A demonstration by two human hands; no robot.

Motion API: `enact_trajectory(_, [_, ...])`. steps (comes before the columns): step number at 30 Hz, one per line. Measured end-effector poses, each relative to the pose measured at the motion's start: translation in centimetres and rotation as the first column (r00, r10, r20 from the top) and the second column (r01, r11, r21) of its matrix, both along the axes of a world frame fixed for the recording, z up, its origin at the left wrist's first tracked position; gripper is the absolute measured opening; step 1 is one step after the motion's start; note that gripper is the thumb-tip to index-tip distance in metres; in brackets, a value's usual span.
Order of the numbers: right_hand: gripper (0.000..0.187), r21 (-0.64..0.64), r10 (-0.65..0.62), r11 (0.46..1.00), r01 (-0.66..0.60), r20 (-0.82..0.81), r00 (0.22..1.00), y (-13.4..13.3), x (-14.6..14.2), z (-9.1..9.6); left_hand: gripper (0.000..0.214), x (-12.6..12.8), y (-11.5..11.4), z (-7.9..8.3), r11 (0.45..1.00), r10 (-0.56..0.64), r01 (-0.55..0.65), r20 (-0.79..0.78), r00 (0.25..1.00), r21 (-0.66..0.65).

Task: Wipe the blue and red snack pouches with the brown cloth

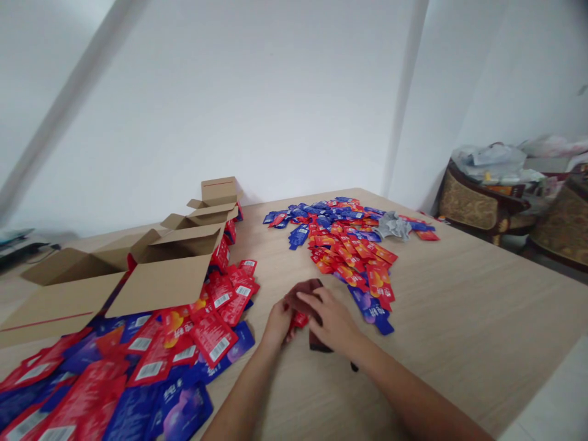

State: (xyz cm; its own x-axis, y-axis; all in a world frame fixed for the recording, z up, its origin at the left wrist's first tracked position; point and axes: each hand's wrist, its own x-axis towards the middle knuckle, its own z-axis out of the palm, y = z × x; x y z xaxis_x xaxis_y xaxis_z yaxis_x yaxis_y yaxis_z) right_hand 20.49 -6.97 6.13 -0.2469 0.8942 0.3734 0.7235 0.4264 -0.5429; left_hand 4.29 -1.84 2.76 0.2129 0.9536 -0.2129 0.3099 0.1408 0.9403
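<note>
Both my hands are together over the table, at a dark brown pouch-like item [318, 344]; its exact kind is not clear. My left hand [277, 323] is closed on its left side, with the fingertips partly hidden. My right hand [334, 320] lies over its top, fingers bent round it. Between the hands a small part of a red sachet [300, 320] shows; I cannot tell whether it is inside the brown item or under it. A small black piece [353, 367] lies by my right wrist.
Open cardboard boxes [160, 282] stand in a row at the left. Red and blue sachets [151, 367] are heaped before them. Another sachet pile [349, 245] spreads beyond my hands, with a crumpled grey thing [394, 226] on it. Patterned chairs [473, 199] stand at the right.
</note>
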Motion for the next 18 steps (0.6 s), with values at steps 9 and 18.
enact_trajectory(9, [0.043,-0.086,-0.285,0.925,0.369,0.484,0.827,2.0,1.0,-0.4,0.024,-1.5,0.1,1.8,0.975,-0.141,0.167,0.176,0.974,-0.144])
enact_trajectory(18, [0.054,-0.037,-0.17,0.974,0.223,0.532,0.829,-1.3,-2.7,-0.3,0.019,-2.5,0.8,1.3,0.957,-0.218,0.239,0.135,0.967,-0.165])
